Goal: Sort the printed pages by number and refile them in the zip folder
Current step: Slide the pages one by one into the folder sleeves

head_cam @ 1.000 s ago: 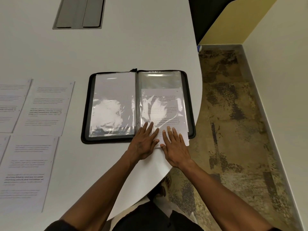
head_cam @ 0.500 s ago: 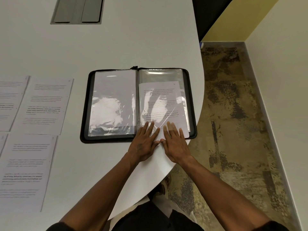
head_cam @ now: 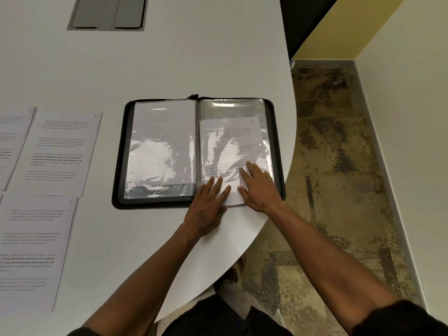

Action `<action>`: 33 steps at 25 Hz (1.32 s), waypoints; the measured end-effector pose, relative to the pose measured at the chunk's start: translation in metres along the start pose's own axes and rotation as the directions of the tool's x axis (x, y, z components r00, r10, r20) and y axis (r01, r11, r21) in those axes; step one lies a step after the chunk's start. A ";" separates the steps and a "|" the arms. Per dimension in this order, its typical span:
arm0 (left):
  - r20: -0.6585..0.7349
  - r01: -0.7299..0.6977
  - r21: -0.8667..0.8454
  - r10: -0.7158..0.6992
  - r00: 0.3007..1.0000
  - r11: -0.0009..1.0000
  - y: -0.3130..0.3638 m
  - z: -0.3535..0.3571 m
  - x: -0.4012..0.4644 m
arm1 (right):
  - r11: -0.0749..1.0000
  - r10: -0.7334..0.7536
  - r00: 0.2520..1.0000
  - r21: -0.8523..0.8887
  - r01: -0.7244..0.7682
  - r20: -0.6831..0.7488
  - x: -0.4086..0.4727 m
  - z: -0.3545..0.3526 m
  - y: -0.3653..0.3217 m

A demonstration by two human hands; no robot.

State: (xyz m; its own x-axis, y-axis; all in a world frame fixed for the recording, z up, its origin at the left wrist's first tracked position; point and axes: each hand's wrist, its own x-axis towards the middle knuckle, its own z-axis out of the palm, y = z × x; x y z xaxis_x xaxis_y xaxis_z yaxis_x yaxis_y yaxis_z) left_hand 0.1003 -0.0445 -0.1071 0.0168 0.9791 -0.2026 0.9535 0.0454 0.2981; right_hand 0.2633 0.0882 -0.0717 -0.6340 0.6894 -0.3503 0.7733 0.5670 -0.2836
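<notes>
The black zip folder (head_cam: 120, 151) lies open flat on the white table, its clear sleeves facing up. A printed page marked 4 (head_cam: 232, 146) sits partly inside the right-hand sleeve, its lower edge still poking out below the sleeve. My left hand (head_cam: 208, 207) lies flat with straight fingers on the page's bottom edge. My right hand (head_cam: 260, 187) presses flat on the page's lower right part. The left sleeve (head_cam: 161, 146) holds a white sheet.
Several loose printed pages lie on the table at the left: one (head_cam: 60, 151) beside the folder, another (head_cam: 34, 251) nearer me. A grey cable hatch (head_cam: 108, 12) is set into the tabletop at the back. The table's curved edge (head_cam: 289, 146) runs just right of the folder.
The page has slid farther up into the right sleeve. Both hands moved forward with it, the right hand advancing more onto the page.
</notes>
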 end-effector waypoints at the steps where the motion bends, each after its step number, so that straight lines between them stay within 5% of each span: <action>1: 0.000 0.006 -0.009 -0.006 1.000 1.000 0.000 -0.001 0.001 | 1.000 -0.017 0.999 0.025 0.018 -0.031 0.001 -0.001 0.001; 4: -0.018 0.011 -0.029 -0.011 1.000 1.000 -0.002 -0.002 0.001 | 0.988 -0.071 0.914 0.101 0.121 -0.399 -0.015 0.003 -0.005; 6: -0.022 -0.003 -0.038 0.003 1.000 0.999 -0.005 0.000 0.000 | 0.974 -0.153 0.870 0.076 0.212 -0.468 -0.040 0.017 -0.014; 9: -0.027 -0.019 -0.046 0.018 0.999 0.999 -0.010 0.003 0.000 | 0.968 -0.234 0.925 0.014 0.249 -0.299 -0.066 0.045 -0.017; 14: -0.096 -0.015 -0.060 0.009 0.995 0.998 -0.008 0.000 0.003 | 0.986 -0.158 0.986 -0.064 0.155 -0.048 -0.063 0.065 -0.020; 25: -0.262 0.032 -0.125 -0.064 0.963 0.992 -0.001 0.001 0.005 | 0.991 -0.134 0.966 -0.034 0.130 -0.223 -0.057 0.076 -0.029; 33: -0.312 0.078 -0.240 -0.154 0.938 0.968 0.002 -0.010 0.020 | 0.993 -0.091 0.988 -0.085 0.081 -0.127 -0.047 0.069 -0.034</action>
State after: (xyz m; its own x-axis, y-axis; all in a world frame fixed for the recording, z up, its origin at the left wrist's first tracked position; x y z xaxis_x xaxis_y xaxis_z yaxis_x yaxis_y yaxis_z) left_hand 0.0991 -0.0223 -0.1010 -0.2246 0.9729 0.0554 0.8515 0.1683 0.4965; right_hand 0.2674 0.0054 -0.1072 -0.6973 0.6864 -0.2066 0.7164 0.6571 -0.2346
